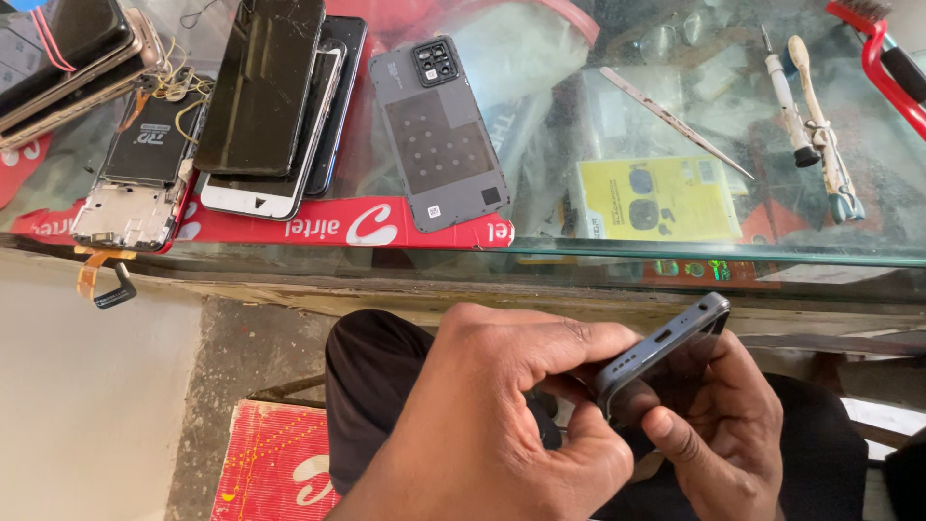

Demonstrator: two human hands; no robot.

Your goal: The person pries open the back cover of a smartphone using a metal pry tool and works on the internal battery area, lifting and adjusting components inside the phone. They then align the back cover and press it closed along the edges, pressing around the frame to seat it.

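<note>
Phone [666, 345], dark grey, sits edge-up between both hands, low in the head view, below the front edge of the glass counter [675, 253] and above the person's lap. Left hand [502, 415] is closed around its lower end, thumb pressed along the side. Right hand [719, 434] grips it from underneath, thumb on the near edge. The port end of the phone points up and to the right.

Containers: the counter is a glass-topped case. Through the glass shows one yellow packet [661, 198] with dark pictures on it; the other contents are blurred by reflections and cannot be told apart.

Count, on the glass top:
- Back cover [439, 135], grey, camera cutout at its far end: one, lying flat.
- Stack of phones and screens [275, 101], left of the cover: at least three layers, a black screen on top, a white-framed one at the bottom.
- Opened phone frame [135, 183] with its insides showing: one, at the left edge, with an orange ribbon hanging over the counter's front.
- Second pile of handsets [68, 58], bound with a red band: far left corner, number unclear.
- Tweezers [675, 121]: one pair.
- Screwdrivers [805, 96]: two, side by side.
- Red-handled brush [883, 53]: one, partly cut off at the upper right.

Red box [275, 463] on the floor, lower left.
</note>
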